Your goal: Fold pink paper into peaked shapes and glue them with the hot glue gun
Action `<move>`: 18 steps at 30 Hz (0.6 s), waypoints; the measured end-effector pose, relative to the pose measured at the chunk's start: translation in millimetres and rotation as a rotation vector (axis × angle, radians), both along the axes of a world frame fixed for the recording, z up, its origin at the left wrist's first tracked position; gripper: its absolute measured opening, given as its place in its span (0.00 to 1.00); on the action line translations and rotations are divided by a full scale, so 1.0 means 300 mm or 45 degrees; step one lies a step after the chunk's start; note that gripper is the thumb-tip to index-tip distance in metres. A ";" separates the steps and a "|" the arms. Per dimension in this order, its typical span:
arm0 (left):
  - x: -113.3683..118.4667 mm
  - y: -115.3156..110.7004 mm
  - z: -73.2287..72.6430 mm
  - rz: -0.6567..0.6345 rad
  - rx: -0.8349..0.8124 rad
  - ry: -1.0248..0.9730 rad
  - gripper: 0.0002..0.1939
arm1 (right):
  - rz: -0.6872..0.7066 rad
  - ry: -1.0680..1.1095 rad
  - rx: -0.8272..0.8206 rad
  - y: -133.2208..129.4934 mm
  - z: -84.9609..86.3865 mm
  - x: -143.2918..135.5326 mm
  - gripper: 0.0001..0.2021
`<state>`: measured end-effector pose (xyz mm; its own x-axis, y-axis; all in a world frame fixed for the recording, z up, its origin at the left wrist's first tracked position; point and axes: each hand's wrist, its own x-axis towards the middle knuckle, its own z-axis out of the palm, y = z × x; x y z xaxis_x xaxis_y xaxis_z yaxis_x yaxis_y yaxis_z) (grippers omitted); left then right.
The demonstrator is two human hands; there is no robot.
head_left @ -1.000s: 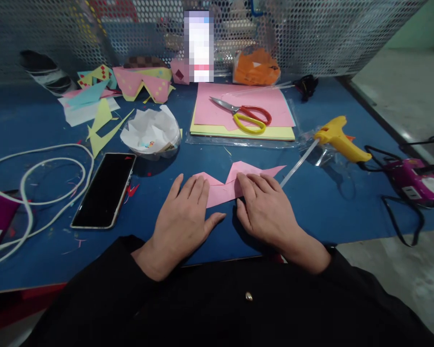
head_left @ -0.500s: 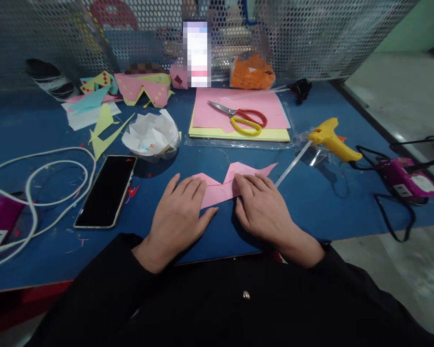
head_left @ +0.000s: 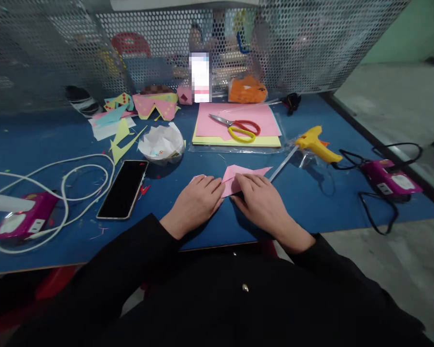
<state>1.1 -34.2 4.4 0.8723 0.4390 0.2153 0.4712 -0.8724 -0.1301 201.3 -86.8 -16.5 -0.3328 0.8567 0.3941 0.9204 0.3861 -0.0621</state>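
Observation:
A piece of folded pink paper (head_left: pixel 232 174) lies on the blue table in front of me, with pointed flaps along its far edge. My left hand (head_left: pixel 196 205) covers its left part, fingers curled over the sheet and pressing near the middle. Over the right part, my right hand (head_left: pixel 259 200) has its fingers bent on top and its thumb at the near edge, so the paper is held between them. Much of the sheet is hidden under both hands. Its thin right tip sticks out beyond my right fingers.
Scissors (head_left: pixel 238 128) rest on a stack of coloured paper (head_left: pixel 202 140). A yellow glue gun (head_left: pixel 316 143) with its clear stick lies right. Leftward are a paper-lined bowl (head_left: pixel 161 144), a black phone (head_left: pixel 123 190), a white cable (head_left: pixel 67 212) and paper masks (head_left: pixel 155 106). A perforated screen (head_left: pixel 159 29) stands behind.
My left hand has slid inward to the right along the paper, covering more of its left part. My right hand stays on the right part. The view has shifted a little.

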 end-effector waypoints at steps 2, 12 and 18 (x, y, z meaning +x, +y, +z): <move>-0.004 0.010 -0.002 -0.018 0.021 0.002 0.16 | 0.038 -0.074 -0.004 0.000 0.013 0.010 0.20; -0.096 0.028 0.005 0.025 -0.078 -0.099 0.15 | 0.260 -0.367 -0.036 0.055 0.071 -0.033 0.13; -0.096 0.029 0.009 0.055 -0.193 -0.153 0.15 | 0.255 -0.367 -0.014 0.080 0.042 -0.074 0.12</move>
